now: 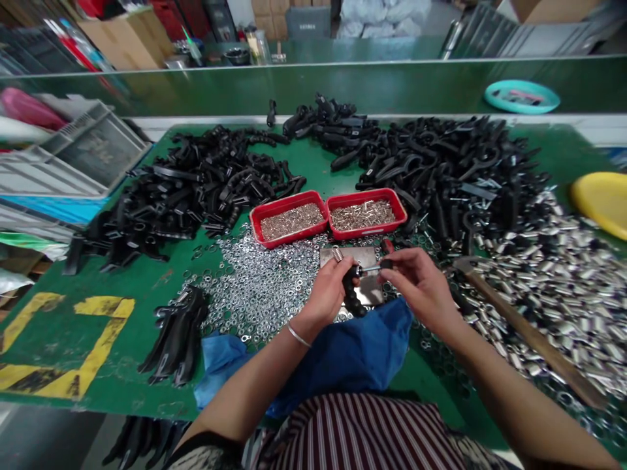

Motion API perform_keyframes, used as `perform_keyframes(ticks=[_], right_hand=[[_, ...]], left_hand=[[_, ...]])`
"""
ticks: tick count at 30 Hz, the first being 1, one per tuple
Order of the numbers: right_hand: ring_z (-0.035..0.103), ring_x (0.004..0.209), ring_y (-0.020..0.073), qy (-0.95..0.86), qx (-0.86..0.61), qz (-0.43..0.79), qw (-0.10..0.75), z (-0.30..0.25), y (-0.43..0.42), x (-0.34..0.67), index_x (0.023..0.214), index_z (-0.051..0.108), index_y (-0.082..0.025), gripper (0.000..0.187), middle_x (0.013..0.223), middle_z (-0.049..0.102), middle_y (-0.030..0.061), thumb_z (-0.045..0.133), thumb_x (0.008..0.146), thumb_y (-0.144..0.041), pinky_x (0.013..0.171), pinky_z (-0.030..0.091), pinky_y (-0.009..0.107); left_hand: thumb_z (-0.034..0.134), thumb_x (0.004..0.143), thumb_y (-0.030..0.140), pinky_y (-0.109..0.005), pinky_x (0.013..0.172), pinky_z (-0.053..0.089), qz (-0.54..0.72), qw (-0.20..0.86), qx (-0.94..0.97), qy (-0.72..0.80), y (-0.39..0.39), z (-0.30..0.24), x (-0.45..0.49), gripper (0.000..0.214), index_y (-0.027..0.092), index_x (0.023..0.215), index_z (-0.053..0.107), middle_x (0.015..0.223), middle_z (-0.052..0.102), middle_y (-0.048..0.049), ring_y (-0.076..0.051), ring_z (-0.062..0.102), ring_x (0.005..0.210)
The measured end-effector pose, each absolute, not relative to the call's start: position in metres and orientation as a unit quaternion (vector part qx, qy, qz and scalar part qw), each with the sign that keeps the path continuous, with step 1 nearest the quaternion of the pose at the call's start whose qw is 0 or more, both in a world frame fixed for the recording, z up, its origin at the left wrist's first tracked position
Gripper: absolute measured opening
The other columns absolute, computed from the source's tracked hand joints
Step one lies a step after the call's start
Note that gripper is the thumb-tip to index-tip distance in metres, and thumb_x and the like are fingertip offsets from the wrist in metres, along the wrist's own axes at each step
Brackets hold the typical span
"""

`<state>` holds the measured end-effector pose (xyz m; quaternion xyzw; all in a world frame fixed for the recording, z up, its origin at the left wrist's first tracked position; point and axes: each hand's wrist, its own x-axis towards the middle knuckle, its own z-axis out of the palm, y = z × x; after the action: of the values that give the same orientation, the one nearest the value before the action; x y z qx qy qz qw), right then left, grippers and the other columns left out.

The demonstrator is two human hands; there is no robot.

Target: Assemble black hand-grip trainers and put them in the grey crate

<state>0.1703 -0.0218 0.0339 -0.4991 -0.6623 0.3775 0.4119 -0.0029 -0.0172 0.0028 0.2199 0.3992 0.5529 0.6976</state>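
Observation:
My left hand (327, 290) is closed around a black ribbed plastic handle (353, 297), its lower end pointing down. A small metal coil spring (337, 254) stands up at my left fingers. My right hand (422, 287) pinches the black end of a thin metal rod (371, 268), whose other tip meets the top of the handle. Beneath both hands lies a flat metal plate (371, 290), partly covered by them. Just behind the right fingers shows a small red-ended item (386, 245); its kind is unclear.
Two red trays (289, 217) of small metal parts stand ahead. Loose metal rings (264, 287) spread to the left. Black plastic parts (196, 176) are heaped behind. On the right, a wooden-handled hammer (529, 329) lies over metal sleeves (563, 287). Blue cloth (343, 359) lies in front.

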Motion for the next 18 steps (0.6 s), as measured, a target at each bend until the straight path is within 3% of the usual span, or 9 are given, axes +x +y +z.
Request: perform_keyframes(ticks=[6,12,14,16,18], right_hand=[[0.067,0.089,0.0229,-0.795,-0.458,0.278,0.283,0.025,-0.026,0.164,0.106,0.054,-0.019,0.018,0.099,0.068,0.0100,0.059,0.096,-0.033,0.079,0.054,0.037],[0.062,0.096,0.0240,-0.833,-0.380,0.285,0.285,0.029,-0.017,0.165,0.106,0.055,-0.019,0.019,0.101,0.064,0.0115,0.055,0.098,-0.036,0.086,0.052,0.042],[0.062,0.089,0.0223,-0.804,-0.386,0.351,0.284,0.031,-0.017,0.159,0.103,0.052,-0.019,0.025,0.095,0.063,0.0086,0.057,0.097,-0.043,0.083,0.052,0.041],[0.059,0.069,0.0164,-0.703,-0.425,0.487,0.295,0.031,-0.019,0.151,0.103,0.044,-0.021,0.032,0.081,0.060,0.0008,0.053,0.098,-0.051,0.067,0.052,0.033],[0.057,0.060,0.0140,-0.618,-0.426,0.593,0.291,0.027,-0.017,0.145,0.104,0.040,-0.022,0.038,0.075,0.058,-0.0032,0.045,0.099,-0.060,0.059,0.050,0.029]], left_hand=[[0.068,0.085,0.051,-0.023,0.067,0.049,0.511,0.624,0.321,0.497,-0.025,0.000,-0.010,0.035,0.017,0.092,0.064,0.079,0.063,-0.0002,-0.011,0.059,0.066],[0.057,0.092,0.049,-0.027,0.075,0.052,0.449,0.602,0.433,0.500,-0.025,0.023,-0.018,0.033,0.019,0.103,0.063,0.093,0.068,-0.0029,-0.015,0.063,0.080],[0.054,0.093,0.049,-0.029,0.080,0.051,0.421,0.528,0.500,0.541,-0.027,0.034,-0.020,0.033,0.019,0.103,0.063,0.098,0.069,-0.0037,-0.018,0.064,0.088],[0.052,0.092,0.053,-0.031,0.082,0.050,0.392,0.418,0.571,0.588,-0.027,0.040,-0.025,0.036,0.019,0.101,0.063,0.097,0.069,-0.0037,-0.020,0.063,0.090],[0.052,0.088,0.061,-0.033,0.071,0.050,0.350,0.323,0.612,0.631,-0.022,0.036,-0.033,0.042,0.020,0.089,0.061,0.080,0.067,-0.0028,-0.023,0.062,0.076]])
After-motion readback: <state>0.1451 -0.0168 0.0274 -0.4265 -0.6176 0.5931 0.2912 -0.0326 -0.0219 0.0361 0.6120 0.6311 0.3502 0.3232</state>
